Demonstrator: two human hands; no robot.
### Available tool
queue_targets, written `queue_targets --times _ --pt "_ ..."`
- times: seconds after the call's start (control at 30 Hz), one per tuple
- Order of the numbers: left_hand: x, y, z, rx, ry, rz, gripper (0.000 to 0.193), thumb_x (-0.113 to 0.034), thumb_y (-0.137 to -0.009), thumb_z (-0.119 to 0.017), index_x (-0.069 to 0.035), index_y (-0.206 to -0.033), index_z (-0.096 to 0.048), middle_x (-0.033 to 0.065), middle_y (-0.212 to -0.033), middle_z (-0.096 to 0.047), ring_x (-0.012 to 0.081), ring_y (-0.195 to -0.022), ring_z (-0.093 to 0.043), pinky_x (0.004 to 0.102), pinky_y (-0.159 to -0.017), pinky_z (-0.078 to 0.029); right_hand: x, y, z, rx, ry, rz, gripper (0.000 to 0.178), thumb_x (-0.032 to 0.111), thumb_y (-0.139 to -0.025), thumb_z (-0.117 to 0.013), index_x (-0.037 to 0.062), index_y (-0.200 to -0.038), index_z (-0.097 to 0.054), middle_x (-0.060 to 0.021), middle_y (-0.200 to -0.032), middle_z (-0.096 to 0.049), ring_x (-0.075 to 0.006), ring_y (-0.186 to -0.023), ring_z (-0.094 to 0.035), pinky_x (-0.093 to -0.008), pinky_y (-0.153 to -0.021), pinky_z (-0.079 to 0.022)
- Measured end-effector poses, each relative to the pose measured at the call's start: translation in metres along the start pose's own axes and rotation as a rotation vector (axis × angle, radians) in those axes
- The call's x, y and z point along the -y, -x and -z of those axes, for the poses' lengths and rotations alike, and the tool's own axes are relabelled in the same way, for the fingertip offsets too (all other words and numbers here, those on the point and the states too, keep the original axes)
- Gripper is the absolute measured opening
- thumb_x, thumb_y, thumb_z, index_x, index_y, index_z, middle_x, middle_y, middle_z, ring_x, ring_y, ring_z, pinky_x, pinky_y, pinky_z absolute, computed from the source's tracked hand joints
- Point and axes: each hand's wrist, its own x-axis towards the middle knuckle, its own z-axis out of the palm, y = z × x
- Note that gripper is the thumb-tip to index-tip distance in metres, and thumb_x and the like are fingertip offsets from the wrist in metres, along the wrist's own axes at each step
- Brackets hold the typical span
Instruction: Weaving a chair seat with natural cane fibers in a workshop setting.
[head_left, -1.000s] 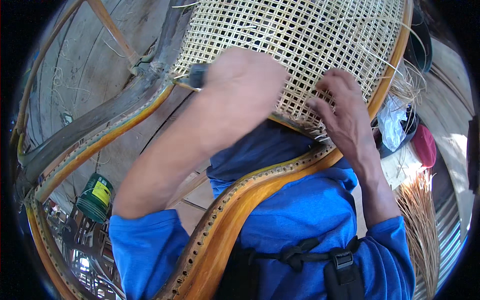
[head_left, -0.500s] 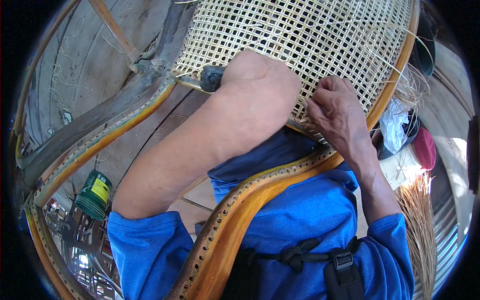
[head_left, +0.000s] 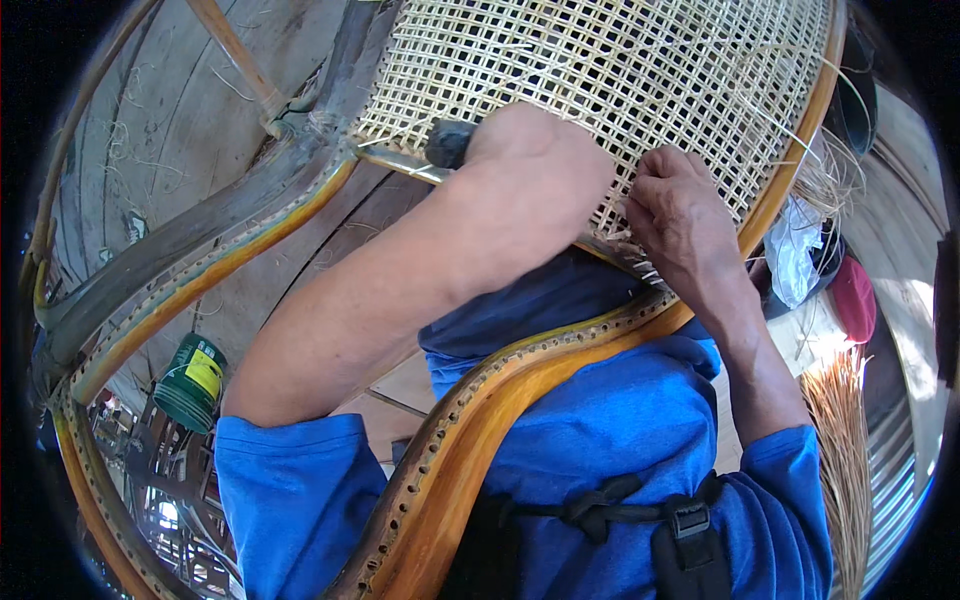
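Observation:
A pale cane webbing with an open lattice weave fills the upper part of a curved wooden frame. My left hand is closed around a tool at the webbing's near edge. Only the dark, blunt handle end pokes out from my fist; the tool's other end is hidden. Beside it, my right hand rests over the webbing close to the right rail. Its fingers are curled and pressed together in a pinch, and whatever they grip is too hidden to name.
A yellow-brown rail with a row of drilled holes curves across my lap. Another drilled rail runs at the left. A green bucket stands on the floor at left. Bundled cane strands, a plastic bag and a red object are at right.
My left fist and the dark handle have shifted a little to the right, baring more of the frame's near edge. My right hand keeps its place, with its fingers curled in tighter.

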Motion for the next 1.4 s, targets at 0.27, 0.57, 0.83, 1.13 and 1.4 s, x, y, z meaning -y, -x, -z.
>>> queue_targets --times 0.27,0.57,0.83,1.13,1.4 --pt "0.005 -0.003 -0.001 0.029 -0.017 0.052 0.017 -0.019 -0.079 -0.061 -0.005 -0.073 -0.069 0.0169 -0.072 -0.067 0.0322 -0.072 -0.068 0.0417 -0.064 -0.053 0.004 0.003 -0.001 -0.060 0.084 0.064 0.010 0.014 -0.083 -0.064 0.0041 -0.085 -0.064 -0.0130 -0.094 -0.059 -0.0316 -0.093 -0.056 -0.0405 -0.081 -0.048" --pt "0.001 0.014 0.027 0.173 -0.144 0.241 0.018 -0.013 -0.079 -0.060 -0.008 -0.086 -0.075 0.0099 -0.086 -0.073 0.0234 -0.084 -0.071 0.0361 -0.070 -0.055 -0.017 0.021 -0.008 -0.211 -0.078 0.142 0.028 0.004 -0.078 -0.068 0.0065 -0.106 -0.063 -0.0136 -0.106 -0.061 -0.0324 -0.100 -0.059 -0.0390 -0.087 -0.049" --pt "0.001 0.018 0.025 0.165 -0.177 0.270 0.017 -0.012 -0.078 -0.062 -0.009 -0.086 -0.076 0.0090 -0.086 -0.073 0.0214 -0.083 -0.071 0.0343 -0.067 -0.056 -0.028 0.019 -0.005 -0.170 -0.069 0.158 0.023 0.009 -0.080 -0.069 0.0064 -0.103 -0.064 -0.0132 -0.104 -0.062 -0.0321 -0.097 -0.060 -0.0385 -0.084 -0.051" --pt "-0.002 0.014 0.027 0.228 -0.231 0.283 0.016 -0.011 -0.078 -0.064 -0.011 -0.087 -0.076 0.0071 -0.088 -0.073 0.0204 -0.085 -0.070 0.0324 -0.068 -0.055 -0.025 0.004 -0.002 -0.086 0.137 0.292 0.017 0.009 -0.082 -0.067 0.0089 -0.099 -0.065 -0.0110 -0.102 -0.062 -0.0307 -0.091 -0.063 -0.0372 -0.076 -0.053" --pt "-0.003 0.023 0.032 0.124 -0.167 0.242 0.016 -0.013 -0.076 -0.060 -0.007 -0.079 -0.074 0.0121 -0.080 -0.071 0.0267 -0.079 -0.070 0.0381 -0.071 -0.055 -0.047 0.003 -0.002 -0.078 0.212 0.444 0.034 0.003 -0.077 -0.058 0.0101 -0.110 -0.056 -0.0096 -0.111 -0.057 -0.0299 -0.099 -0.060 -0.0377 -0.076 -0.055"
